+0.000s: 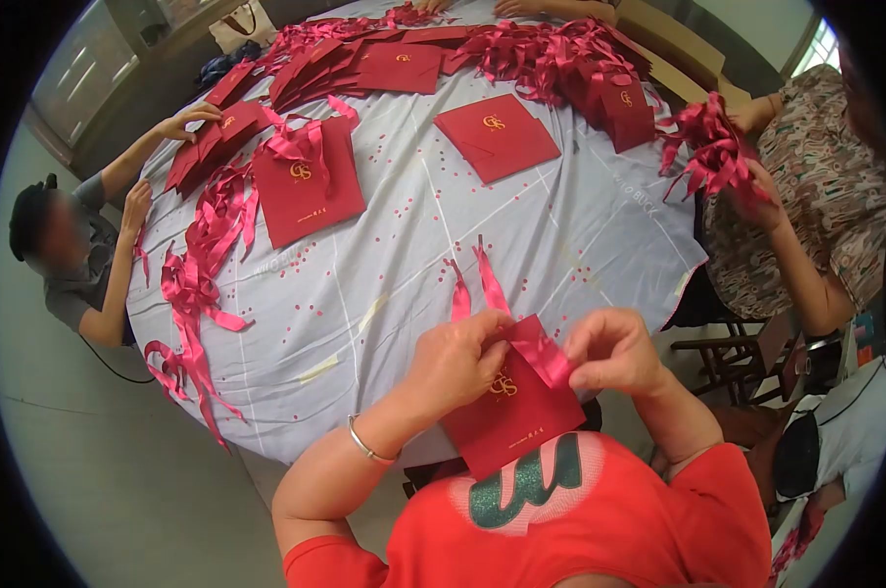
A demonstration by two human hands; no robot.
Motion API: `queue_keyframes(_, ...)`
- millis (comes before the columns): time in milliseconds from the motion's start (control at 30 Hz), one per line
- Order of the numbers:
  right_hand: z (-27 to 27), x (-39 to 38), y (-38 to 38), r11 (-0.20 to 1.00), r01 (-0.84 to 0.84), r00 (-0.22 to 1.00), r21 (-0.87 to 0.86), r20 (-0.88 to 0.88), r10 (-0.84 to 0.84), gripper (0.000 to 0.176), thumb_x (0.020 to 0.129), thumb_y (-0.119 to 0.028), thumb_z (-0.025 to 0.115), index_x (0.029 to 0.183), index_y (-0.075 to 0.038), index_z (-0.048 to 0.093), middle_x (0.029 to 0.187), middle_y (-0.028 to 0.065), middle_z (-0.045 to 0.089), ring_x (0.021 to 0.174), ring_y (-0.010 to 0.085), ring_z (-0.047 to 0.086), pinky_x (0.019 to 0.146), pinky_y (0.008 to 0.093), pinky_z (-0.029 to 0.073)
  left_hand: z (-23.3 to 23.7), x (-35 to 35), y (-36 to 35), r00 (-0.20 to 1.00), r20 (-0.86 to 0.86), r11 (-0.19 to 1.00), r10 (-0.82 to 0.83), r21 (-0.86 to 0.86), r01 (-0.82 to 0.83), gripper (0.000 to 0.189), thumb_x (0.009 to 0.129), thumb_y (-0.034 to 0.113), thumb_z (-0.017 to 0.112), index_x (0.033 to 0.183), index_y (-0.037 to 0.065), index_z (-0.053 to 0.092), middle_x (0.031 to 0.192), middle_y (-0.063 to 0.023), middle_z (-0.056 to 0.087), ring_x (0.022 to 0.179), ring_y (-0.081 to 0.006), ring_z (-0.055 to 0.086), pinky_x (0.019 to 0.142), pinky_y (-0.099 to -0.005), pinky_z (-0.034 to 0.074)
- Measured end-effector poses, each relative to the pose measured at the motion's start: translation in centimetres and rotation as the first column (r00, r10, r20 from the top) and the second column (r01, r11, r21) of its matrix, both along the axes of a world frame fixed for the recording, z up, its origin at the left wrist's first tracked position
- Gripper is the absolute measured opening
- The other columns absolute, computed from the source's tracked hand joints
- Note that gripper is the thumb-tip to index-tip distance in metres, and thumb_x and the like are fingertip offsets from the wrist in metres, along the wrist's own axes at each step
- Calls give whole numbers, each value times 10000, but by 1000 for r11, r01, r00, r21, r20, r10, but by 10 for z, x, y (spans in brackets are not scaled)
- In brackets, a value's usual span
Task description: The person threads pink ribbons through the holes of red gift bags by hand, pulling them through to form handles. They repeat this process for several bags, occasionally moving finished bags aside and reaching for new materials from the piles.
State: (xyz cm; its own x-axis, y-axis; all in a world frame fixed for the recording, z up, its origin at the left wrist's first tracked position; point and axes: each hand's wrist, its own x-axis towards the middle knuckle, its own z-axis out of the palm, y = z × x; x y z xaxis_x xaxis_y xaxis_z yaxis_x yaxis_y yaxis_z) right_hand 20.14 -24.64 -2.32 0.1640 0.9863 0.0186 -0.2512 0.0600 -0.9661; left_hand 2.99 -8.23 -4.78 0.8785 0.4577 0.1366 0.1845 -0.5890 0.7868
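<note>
A red paper gift bag [531, 423] with a gold emblem is tilted against my front at the table's near edge. My left hand [459, 361] is closed on its upper left edge, and two pink ribbon ends [489, 279] stick out beyond the fingers. A flat loop of pink ribbon [543, 358] crosses the top of the bag. Thumb and forefinger of my right hand [614, 351] pinch this ribbon at its right end. How the ribbon passes through the bag is hidden by my left fingers.
A white cloth with small red dots covers the round table [394, 294]. Red bags [311, 186] and another flat stack [497, 137] lie ahead; loose ribbons [193, 284] trail left. A person sits left, touching bags [217, 137]; another at right holds ribboned bundles [712, 147].
</note>
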Motion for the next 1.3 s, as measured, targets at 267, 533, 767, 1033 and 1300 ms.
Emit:
queue_keyframes(267, 4, -16, -4, 967, -145, 971, 211, 219, 98, 162, 726, 89, 731, 755, -37, 633, 771, 54, 657, 683, 117, 599, 547, 240, 421, -4, 0, 1, 1000, 7, 996, 12, -84, -11, 204, 837, 108, 669, 1033, 51, 670, 838, -138, 711, 756, -260, 710, 660, -348, 541)
queue_keyframes(533, 7, -16, -3, 970, -127, 948, 206, 312, 59, 180, 715, 91, 733, 743, -41, 615, 764, 59, 650, 694, 148, 610, 598, 268, 456, -4, 0, 2, 1000, -15, 998, 13, -59, -14, 204, 834, 114, 670, 1030, 56, 674, 824, -136, 708, 736, -263, 704, 653, -350, 534)
queue_keyframes(767, -8, -13, 15, 969, 79, 918, 233, -397, 21, 132, 910, -13, 588, 996, -79, 513, 952, 91, 587, 895, 210, 610, 863, 360, 478, -7, 0, 3, 1000, 3, 997, 12, -79, -11, 196, 837, 123, 672, 1020, 52, 678, 802, -134, 707, 723, -251, 706, 642, -337, 531)
queue_keyframes(1033, 4, 1, 34, 950, 219, 888, 221, -448, -101, 263, 869, -33, 688, 1099, -67, 563, 979, 96, 674, 815, 185, 655, 853, 373, 523, -1, 0, 3, 999, -45, 997, 10, -76, -14, 193, 837, 119, 657, 1016, 56, 689, 792, -139, 700, 707, -261, 696, 638, -349, 525)
queue_keyframes(1300, 34, -3, 40, 940, 162, 926, 300, -376, -40, 313, 863, -68, 706, 1146, -42, 573, 890, 59, 655, 784, 163, 630, 860, 359, 502, 0, -3, 3, 998, -65, 998, 8, -60, -12, 214, 826, 94, 624, 1026, 47, 686, 813, -157, 696, 730, -284, 693, 656, -373, 524)
